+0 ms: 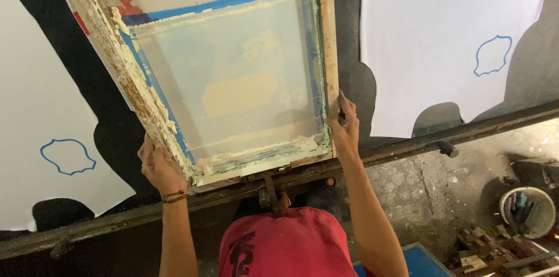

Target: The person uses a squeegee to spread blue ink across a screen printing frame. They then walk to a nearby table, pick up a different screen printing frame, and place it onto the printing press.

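Hands grip a wooden screen-printing frame (215,73) at the near edge of the dark surface (105,137): the left hand (158,167) is closed around the frame's near left corner, its fingers tucked out of sight under the paint-crusted wood, while the right hand (345,131) clasps the near right corner with fingers laid along the side rail. The frame's far end is cut off by the picture's top edge, and the design in its pale mesh is too faint to make out. White cloth pieces (448,50) with blue outlines lie either side, partly cropped; a metal rail (407,146) runs along the surface's near edge.
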